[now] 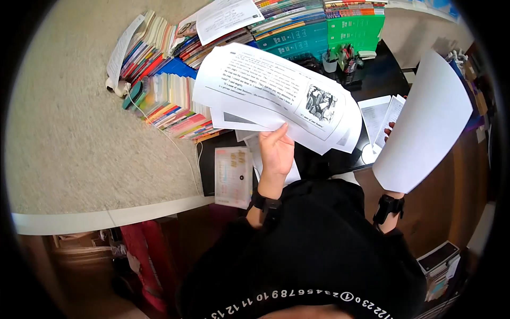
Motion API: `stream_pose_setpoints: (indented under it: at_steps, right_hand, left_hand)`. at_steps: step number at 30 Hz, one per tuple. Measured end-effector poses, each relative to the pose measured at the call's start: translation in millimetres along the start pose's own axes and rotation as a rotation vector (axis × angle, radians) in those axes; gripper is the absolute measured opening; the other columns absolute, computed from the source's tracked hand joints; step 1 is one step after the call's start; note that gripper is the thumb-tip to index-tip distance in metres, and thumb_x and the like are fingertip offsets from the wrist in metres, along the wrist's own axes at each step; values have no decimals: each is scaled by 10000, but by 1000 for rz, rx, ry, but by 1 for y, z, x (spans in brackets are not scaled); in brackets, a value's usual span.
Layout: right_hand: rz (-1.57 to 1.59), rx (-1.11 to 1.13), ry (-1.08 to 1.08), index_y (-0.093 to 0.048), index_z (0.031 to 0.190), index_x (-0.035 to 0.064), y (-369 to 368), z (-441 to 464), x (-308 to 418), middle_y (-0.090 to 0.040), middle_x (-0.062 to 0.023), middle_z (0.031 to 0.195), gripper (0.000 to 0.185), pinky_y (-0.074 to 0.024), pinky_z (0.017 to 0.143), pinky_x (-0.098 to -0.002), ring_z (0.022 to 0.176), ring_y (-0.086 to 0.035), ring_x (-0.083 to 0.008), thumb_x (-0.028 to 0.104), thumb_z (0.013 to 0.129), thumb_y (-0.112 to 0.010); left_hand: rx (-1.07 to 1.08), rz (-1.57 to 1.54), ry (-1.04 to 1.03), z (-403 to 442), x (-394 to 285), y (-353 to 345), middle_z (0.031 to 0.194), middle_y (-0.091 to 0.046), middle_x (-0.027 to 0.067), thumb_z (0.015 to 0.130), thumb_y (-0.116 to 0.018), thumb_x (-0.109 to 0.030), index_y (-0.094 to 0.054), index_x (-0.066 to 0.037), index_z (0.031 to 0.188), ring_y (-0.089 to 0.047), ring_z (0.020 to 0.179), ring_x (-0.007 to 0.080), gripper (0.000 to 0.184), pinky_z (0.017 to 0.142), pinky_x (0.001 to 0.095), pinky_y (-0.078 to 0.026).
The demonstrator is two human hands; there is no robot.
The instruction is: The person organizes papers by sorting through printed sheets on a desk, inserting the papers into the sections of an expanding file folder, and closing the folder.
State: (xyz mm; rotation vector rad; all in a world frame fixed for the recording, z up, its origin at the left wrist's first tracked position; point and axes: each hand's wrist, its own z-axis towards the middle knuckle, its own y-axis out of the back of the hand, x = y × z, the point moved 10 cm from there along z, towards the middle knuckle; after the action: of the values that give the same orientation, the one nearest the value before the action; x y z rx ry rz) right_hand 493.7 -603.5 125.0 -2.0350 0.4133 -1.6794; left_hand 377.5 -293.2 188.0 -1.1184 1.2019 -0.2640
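My left hand [277, 151] pinches the lower edge of several printed sheets [249, 87], thumb on top. The uppermost page carries English text and a boxed black-and-white picture, and it bows upward. On the right, a large sheet of paper [425, 119] with its blank side toward me curves upright. It covers most of my right hand [389, 131]; only fingertips show at its left edge, and the wrist with a black band appears below. My right hand grips this sheet. Beyond it, other printed papers [374, 119] lie on the black desk [385, 64].
Rows of books [170, 103] stand at the left, with a white cable [169, 139] beside them. Teal and green book stacks [353, 32] line the back, near a pen cup [329, 63]. A translucent document pouch [232, 178] lies near my left wrist. More books [440, 274] sit low at the right.
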Motion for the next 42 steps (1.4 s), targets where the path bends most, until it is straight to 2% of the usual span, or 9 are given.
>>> stream_pose_setpoints:
  at_steps: [4,7,10,13,22,25,32,36,42]
  right_hand:
    - [-400,112,181,-391,1310,15,-44,0,14,-513,-163,1221,453,-392,950,-294,1106,-527,-246,240,923,-454]
    - [-245,260,422,-394,1309,19,-85,-9,40,-515,-158,1230,458,-370,971,-323,1126,-511,-249,254,920,-450]
    - [-165,276,412,-509,1208,6,-97,-9,43,-559,-174,1169,422,-423,922,-363,1061,-553,-279,277,884,-507]
    - [-181,275,393,-509,1207,5,-100,-11,41,-559,-177,1167,424,-424,920,-364,1059,-554,-282,278,883,-507]
    - [-271,272,342,-509,1205,2,-91,-22,25,-560,-184,1161,428,-425,912,-368,1054,-555,-290,281,880,-506]
    - [-284,274,335,-509,1204,1,-87,-25,25,-561,-187,1159,430,-426,910,-370,1053,-555,-293,282,879,-506]
    - [-344,281,298,-509,1202,-1,-74,-32,15,-562,-193,1154,433,-427,904,-373,1049,-556,-300,285,877,-505]
    - [-376,270,279,-509,1201,-3,-65,-39,7,-562,-197,1152,435,-428,900,-374,1047,-556,-304,287,876,-505]
    - [-416,251,243,-509,1199,-5,-52,-47,-3,-563,-202,1148,438,-429,895,-377,1044,-557,-309,289,874,-504]
  left_hand:
    - [110,-2,57,3,1,-8,1267,-484,112,812,-458,96,-410,7,1260,-456,1188,219,460,1023,386,-354]
    - [192,151,138,3,8,-4,1294,-461,147,809,-463,92,-387,20,1281,-434,1213,238,483,1034,383,-334]
    - [234,325,166,-2,14,-5,1226,-515,169,843,-486,24,-420,51,1244,-501,1135,236,408,976,351,-381]
    - [269,324,252,-9,23,-9,1140,-578,130,879,-504,-48,-458,56,1204,-563,1030,178,344,897,295,-432]
    - [245,584,155,-10,19,5,1123,-587,141,890,-511,-48,-491,52,1163,-578,996,177,292,871,297,-454]
    - [96,643,111,-12,12,13,1022,-618,96,918,-505,-112,-533,31,1099,-602,870,124,232,763,237,-474]
    - [195,722,161,-14,25,1,838,-595,10,973,-414,-245,-566,-4,1035,-505,658,37,292,564,194,-403]
    - [109,696,123,-28,25,-4,797,-587,-8,971,-417,-254,-571,-4,1024,-481,663,15,299,561,160,-359]
    - [234,763,116,-35,16,-6,849,-621,54,952,-458,-203,-565,33,1012,-568,712,71,267,651,197,-452]
